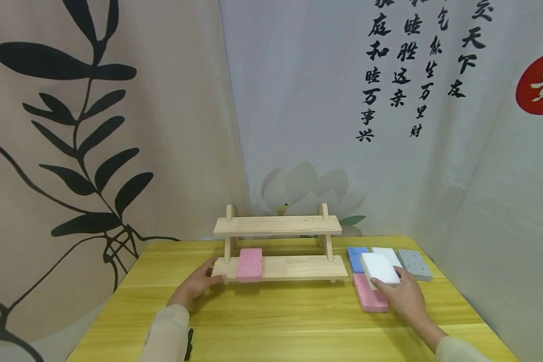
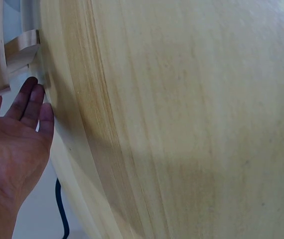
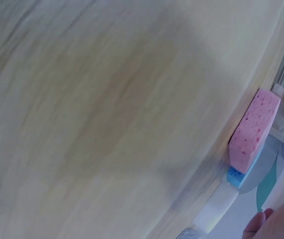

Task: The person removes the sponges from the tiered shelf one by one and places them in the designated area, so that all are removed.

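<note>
One white sponge (image 1: 379, 270) is being pinched by the right hand (image 1: 407, 297), the nearer of the two hands, at that hand's eleven o'clock, twelve being taken as away from the person. From the sponge, the lower shelf (image 1: 294, 266) of the wooden rack (image 1: 278, 224) is lying towards nine o'clock, its long axis running from nine to three; the sponge's own long axis cannot be told. At the shelf's left end the left hand (image 1: 199, 282) is being held, its fingers loosely extended. The shelf's three-o'clock side is being partly barred, it seems, by the right upright (image 1: 328, 246). Left of the shelf's middle, a pink sponge (image 1: 250, 265) is being supported, its long axis set twelve to six. Around the held sponge, on the worktop (image 1: 271, 322), a second pink sponge (image 1: 373, 301) is being overlapped in view at six o'clock; a blue sponge (image 1: 355, 257) is lying at ten, a second white sponge (image 1: 392, 256) at one, a grey sponge (image 1: 415, 264) near three.
</note>
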### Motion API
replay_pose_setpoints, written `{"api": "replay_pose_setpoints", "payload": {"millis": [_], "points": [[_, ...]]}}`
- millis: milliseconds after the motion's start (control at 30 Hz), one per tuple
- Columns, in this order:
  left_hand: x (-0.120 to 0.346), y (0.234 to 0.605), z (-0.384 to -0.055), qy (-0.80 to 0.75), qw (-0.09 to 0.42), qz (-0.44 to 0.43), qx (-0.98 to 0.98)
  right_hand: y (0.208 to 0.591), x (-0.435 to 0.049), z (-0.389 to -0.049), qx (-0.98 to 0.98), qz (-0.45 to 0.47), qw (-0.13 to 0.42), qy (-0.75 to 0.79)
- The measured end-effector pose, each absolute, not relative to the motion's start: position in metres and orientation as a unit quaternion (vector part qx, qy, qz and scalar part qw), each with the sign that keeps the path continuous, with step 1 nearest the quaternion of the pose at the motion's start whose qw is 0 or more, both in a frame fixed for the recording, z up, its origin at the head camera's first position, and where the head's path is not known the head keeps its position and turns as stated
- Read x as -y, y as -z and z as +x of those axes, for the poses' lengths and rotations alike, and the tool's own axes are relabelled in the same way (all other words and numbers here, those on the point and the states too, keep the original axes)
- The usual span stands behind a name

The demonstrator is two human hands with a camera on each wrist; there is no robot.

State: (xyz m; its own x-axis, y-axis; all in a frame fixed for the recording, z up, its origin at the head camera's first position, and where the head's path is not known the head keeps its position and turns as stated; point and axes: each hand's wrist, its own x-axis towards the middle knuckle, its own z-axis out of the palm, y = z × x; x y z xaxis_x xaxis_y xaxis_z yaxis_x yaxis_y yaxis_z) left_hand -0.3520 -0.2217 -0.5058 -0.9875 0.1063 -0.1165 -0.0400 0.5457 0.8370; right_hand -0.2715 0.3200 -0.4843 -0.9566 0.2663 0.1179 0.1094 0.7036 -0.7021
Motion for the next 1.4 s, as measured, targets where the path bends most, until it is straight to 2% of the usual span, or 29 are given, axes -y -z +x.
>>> {"api": "replay_pose_setpoints", "payload": {"millis": [833,1400], "points": [[0.222,0.508,-0.353,-0.478,0.079,0.022,-0.875,0.506,-0.365,-0.260,0.921,-0.108,0.119,-0.356],[0.223,0.508,-0.353,-0.482,0.071,0.020,-0.873,0.513,-0.369,-0.261,0.927,-0.117,0.092,-0.344]]}}
